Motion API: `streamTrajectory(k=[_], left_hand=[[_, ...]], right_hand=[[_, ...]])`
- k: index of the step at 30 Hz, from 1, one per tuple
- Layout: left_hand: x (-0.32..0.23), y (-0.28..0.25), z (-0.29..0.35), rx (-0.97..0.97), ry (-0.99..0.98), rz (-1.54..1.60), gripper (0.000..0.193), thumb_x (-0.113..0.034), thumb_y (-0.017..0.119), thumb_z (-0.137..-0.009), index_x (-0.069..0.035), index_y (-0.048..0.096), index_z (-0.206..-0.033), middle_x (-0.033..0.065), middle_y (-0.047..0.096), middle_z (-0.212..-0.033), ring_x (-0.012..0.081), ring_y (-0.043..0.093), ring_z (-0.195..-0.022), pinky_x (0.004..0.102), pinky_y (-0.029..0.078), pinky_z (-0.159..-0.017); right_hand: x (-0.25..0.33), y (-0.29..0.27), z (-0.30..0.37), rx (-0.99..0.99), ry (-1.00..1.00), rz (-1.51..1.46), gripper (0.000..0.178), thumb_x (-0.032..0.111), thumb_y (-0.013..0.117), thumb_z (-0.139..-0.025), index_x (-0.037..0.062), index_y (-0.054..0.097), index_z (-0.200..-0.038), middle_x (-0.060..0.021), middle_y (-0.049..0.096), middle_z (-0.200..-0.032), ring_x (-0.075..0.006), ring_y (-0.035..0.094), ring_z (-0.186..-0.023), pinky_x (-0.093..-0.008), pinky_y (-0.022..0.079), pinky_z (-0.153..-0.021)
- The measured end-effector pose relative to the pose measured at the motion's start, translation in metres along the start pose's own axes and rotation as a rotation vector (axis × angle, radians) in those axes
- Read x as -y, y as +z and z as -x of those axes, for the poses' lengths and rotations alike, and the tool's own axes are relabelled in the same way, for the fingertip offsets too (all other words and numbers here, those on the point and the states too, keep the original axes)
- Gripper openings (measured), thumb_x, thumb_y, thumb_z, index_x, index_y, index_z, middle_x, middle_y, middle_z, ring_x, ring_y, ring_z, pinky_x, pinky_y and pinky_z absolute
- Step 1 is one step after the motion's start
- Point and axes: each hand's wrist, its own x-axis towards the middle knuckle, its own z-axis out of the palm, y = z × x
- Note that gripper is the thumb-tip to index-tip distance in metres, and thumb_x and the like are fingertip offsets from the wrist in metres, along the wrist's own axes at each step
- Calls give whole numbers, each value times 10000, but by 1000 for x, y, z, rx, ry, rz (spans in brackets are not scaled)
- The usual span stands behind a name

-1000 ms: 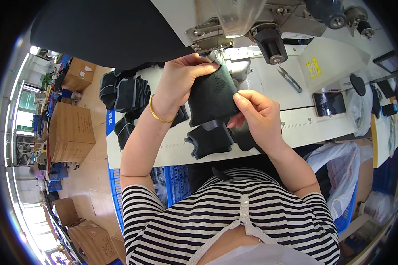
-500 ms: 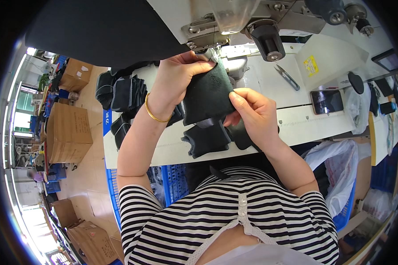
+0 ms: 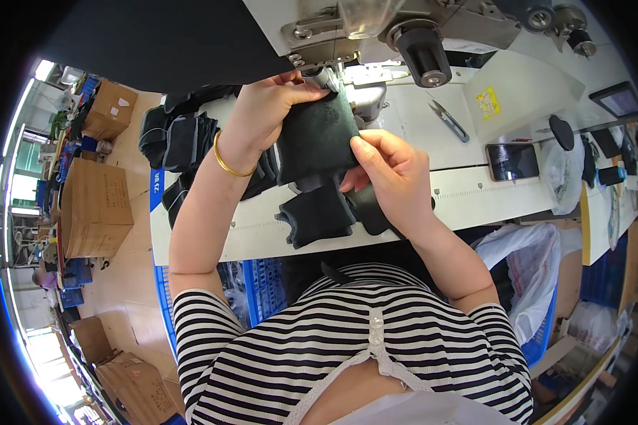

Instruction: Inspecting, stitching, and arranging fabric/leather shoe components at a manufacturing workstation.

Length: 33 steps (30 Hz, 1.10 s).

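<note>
A dark, roughly square fabric piece [image 3: 315, 142] lies with its far edge at the needle area of the sewing machine [image 3: 326, 53]. My left hand [image 3: 262, 113] is closed on its far left edge, thumb on top, close beside the presser foot. The right edge is pinched between the thumb and fingers of my right hand [image 3: 397, 173]; some of those fingertips are hidden under the fabric. Just nearer to me, a small stack of dark fabric pieces [image 3: 319, 218] rests on the white table [image 3: 262, 237], partly covered by the held piece.
Tied bundles of dark pieces [image 3: 184, 142] sit on the table's left. Thread snips [image 3: 449, 120] and a phone [image 3: 512, 163] lie to the right. Under the table are a blue basket [image 3: 268, 290] and a white plastic bag [image 3: 524, 283]. Cardboard boxes [image 3: 96, 209] stand on the floor at left.
The whole view has shifted slightly, so everything appears a little further left. Both hands keep their hold on the fabric, which stays at nearly the same place by the needle.
</note>
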Motion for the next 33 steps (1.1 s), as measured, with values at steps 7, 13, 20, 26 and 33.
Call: streamTrajectory(k=[7, 13, 20, 26, 33], left_hand=[[-10, 6, 8, 71, 15, -77, 134, 27, 719, -806, 30, 657, -925, 81, 690, -895, 140, 647, -824, 258, 511, -785], [-5, -5, 0, 124, 3, -165, 211, -18, 717, -836, 55, 641, -1020, 90, 688, -960, 137, 648, -890, 248, 492, -847], [-10, -3, -4, 142, -26, -176, 227, -5, 684, -847, 69, 621, -1052, 107, 681, -1003, 152, 643, -932, 263, 484, -876], [-5, -8, -13, 91, -73, -119, 240, 13, 622, -865, 25, 640, -1104, 82, 685, -1060, 163, 624, -1016, 282, 454, -943], [-6, -12, -26, 109, -151, -93, 248, 36, 605, -858, -4, 671, -1093, 69, 685, -1082, 158, 623, -1007, 286, 455, -941]], right_hand=[[-1, -5, 12, 25, -12, 51, 217, 164, 556, -989, -31, 651, -1016, -56, 683, -700, -83, 661, -625, -200, 481, -558], [0, -4, 17, 65, 34, -7, 231, 170, 538, -1002, -34, 628, -1063, -94, 725, -839, -92, 663, -645, -199, 500, -582], [0, -5, 12, 75, 6, -38, 229, 168, 524, -1007, -36, 624, -1032, -117, 727, -839, -103, 669, -642, -201, 501, -574], [1, -4, 5, 77, 9, -46, 216, 165, 528, -1000, -26, 629, -998, -109, 729, -831, -97, 667, -637, -199, 503, -574], [1, -3, -5, 69, -19, -24, 209, 145, 521, -1001, -29, 637, -1008, -127, 729, -824, -104, 665, -632, -205, 489, -562]])
